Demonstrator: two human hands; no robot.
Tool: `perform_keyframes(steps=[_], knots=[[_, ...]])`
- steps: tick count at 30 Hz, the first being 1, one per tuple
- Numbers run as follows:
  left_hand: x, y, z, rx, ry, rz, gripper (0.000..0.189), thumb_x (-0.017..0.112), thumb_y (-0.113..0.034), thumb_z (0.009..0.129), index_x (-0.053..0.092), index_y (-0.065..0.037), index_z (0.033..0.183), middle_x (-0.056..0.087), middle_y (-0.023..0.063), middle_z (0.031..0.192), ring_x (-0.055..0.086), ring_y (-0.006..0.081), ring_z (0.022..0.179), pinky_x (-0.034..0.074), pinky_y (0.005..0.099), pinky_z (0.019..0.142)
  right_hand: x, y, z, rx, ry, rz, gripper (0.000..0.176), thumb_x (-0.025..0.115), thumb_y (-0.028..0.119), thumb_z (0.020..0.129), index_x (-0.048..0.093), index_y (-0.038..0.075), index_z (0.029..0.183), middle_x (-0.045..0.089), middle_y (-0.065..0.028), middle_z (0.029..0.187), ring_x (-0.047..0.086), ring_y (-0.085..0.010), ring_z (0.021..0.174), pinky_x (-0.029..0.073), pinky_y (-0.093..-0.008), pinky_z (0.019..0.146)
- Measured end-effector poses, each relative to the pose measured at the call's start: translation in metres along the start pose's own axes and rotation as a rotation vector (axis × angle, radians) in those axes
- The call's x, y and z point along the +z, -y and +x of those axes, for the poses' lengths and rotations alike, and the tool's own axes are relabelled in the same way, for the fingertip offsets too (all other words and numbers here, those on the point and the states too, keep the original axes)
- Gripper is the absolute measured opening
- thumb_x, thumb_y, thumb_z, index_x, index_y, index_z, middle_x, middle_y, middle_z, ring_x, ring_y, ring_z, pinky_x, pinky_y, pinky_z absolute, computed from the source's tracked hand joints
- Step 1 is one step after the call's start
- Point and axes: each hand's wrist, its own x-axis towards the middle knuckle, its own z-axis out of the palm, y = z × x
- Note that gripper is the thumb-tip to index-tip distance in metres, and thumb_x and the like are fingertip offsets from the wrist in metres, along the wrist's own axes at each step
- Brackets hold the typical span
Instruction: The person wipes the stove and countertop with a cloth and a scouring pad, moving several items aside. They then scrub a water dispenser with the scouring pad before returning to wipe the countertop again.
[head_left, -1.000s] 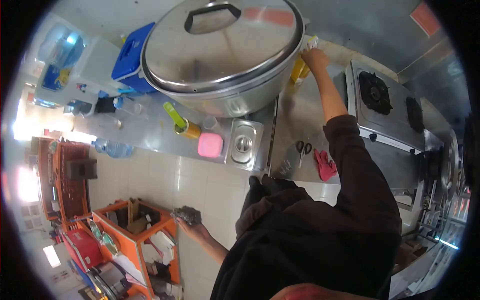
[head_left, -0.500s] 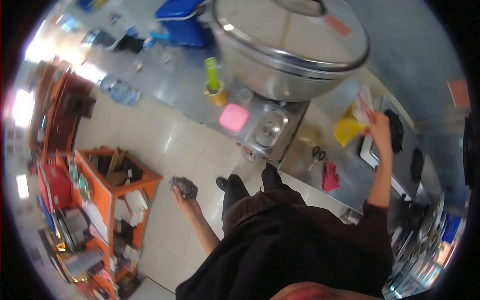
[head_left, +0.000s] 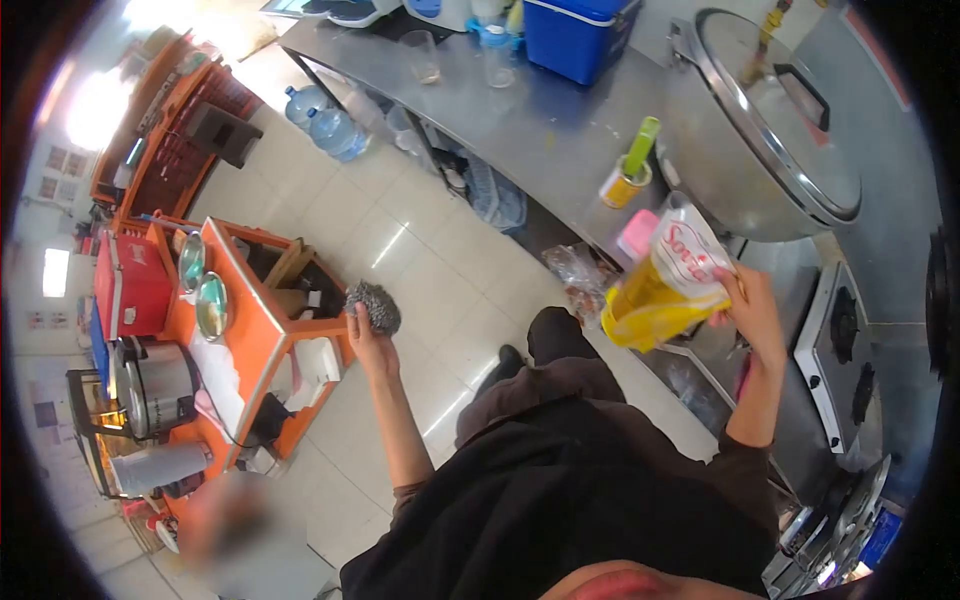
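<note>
Boxy orange cart [head_left: 242,300]; just R of it, L hand [head_left: 374,352] holding wiry grey scrubber [head_left: 378,308], roundish, in mid-air. Then glossy yellow plastic pouch [head_left: 662,305] w/ red lettering, tilted, in front of smooth steel counter [head_left: 520,130]; R hand [head_left: 752,312] grips its side.

A creased yellow-and-white package [head_left: 668,285] with partly readable red lettering is held aslant at its right edge by the right grip [head_left: 752,312], its white end tilted to the far side and its yellow end to the near left. On the left, well apart from it, a roughly rounded scourer [head_left: 376,306], grey and wiry, is held above the floor [head_left: 450,300] in the left grip [head_left: 374,346].
</note>
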Motion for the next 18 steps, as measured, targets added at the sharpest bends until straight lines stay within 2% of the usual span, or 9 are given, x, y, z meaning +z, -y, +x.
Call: perform_keyframes(steps=[1,4,7,10,11,12,14,16,18], knots=[[0.006,-0.009,0.014,-0.045,0.021,-0.030,0.031,0.056,-0.023,0.095,0.054,-0.007,0.122,0.061,0.0064,0.113,0.059,0.0175,0.101,0.049,0.0346,0.086,0.022,0.006,0.018,-0.007,-0.004,0.011,0.029,0.052,0.019,0.096,0.063,-0.006,0.086,0.059,-0.0092,0.054,0.060,-0.0140,0.043,0.042,-0.0250,0.038],[0.017,-0.016,0.071,-0.095,-0.056,-0.035,0.026,0.057,-0.026,0.094,0.056,-0.008,0.112,0.060,0.0050,0.114,0.057,0.0196,0.106,0.045,0.0460,0.090,0.077,0.017,0.081,-0.057,-0.097,0.034,0.031,0.051,0.021,0.096,0.063,-0.007,0.088,0.059,-0.0097,0.054,0.061,-0.0153,0.044,0.043,-0.0270,0.039],[0.044,-0.024,0.135,-0.184,0.003,-0.130,0.021,0.060,-0.025,0.093,0.055,-0.010,0.106,0.058,0.0026,0.113,0.055,0.0200,0.105,0.043,0.0498,0.090,0.125,0.004,0.149,-0.117,-0.203,-0.028,0.033,0.050,0.024,0.097,0.063,-0.006,0.093,0.059,-0.0135,0.056,0.062,-0.0192,0.045,0.045,-0.0288,0.041],[0.070,-0.027,0.208,-0.224,0.064,-0.068,0.021,0.063,-0.024,0.091,0.053,-0.012,0.105,0.056,0.0008,0.111,0.054,0.0195,0.102,0.044,0.0481,0.089,0.160,0.002,0.209,-0.121,-0.311,-0.021,0.033,0.049,0.025,0.098,0.064,-0.004,0.096,0.059,-0.0128,0.056,0.060,-0.0168,0.043,0.044,-0.0281,0.041],[0.080,-0.029,0.232,-0.218,0.059,-0.033,0.022,0.064,-0.019,0.089,0.052,-0.012,0.107,0.057,0.0006,0.104,0.055,0.0179,0.095,0.046,0.0463,0.088,0.163,0.002,0.226,-0.103,-0.305,-0.176,0.029,0.047,0.022,0.098,0.064,-0.002,0.100,0.060,-0.0142,0.059,0.061,-0.0181,0.045,0.046,-0.0307,0.043],[0.088,-0.035,0.253,-0.200,0.053,-0.036,0.022,0.064,-0.019,0.089,0.052,-0.012,0.107,0.057,0.0006,0.104,0.055,0.0179,0.095,0.046,0.0463,0.088,0.167,-0.010,0.242,-0.120,-0.299,-0.169,0.029,0.047,0.022,0.098,0.064,-0.002,0.100,0.060,-0.0142,0.059,0.061,-0.0181,0.045,0.046,-0.0307,0.043],[0.111,-0.044,0.297,-0.188,0.053,0.023,0.023,0.065,-0.016,0.089,0.052,-0.011,0.107,0.059,0.0013,0.100,0.057,0.0171,0.091,0.048,0.0442,0.086,0.174,-0.034,0.274,-0.202,-0.403,-0.303,0.026,0.046,0.019,0.098,0.064,0.000,0.100,0.061,-0.0144,0.063,0.064,-0.0202,0.051,0.048,-0.0326,0.045],[0.129,-0.048,0.342,-0.193,0.020,0.038,0.024,0.064,-0.013,0.088,0.052,-0.010,0.109,0.060,0.0014,0.095,0.058,0.0167,0.087,0.049,0.0423,0.085,0.166,-0.015,0.283,0.096,-0.419,-0.062,0.028,0.053,0.022,0.094,0.063,-0.004,0.096,0.061,-0.0210,0.070,0.063,-0.0266,0.054,0.048,-0.0373,0.050],[0.138,-0.046,0.387,-0.261,0.053,0.025,0.028,0.062,-0.010,0.089,0.050,-0.008,0.114,0.060,0.0026,0.099,0.058,0.0185,0.091,0.049,0.0457,0.088,0.157,-0.029,0.291,0.172,-0.399,-0.061,0.026,0.057,0.023,0.092,0.063,-0.003,0.091,0.063,-0.0197,0.071,0.062,-0.0268,0.052,0.047,-0.0379,0.052]])
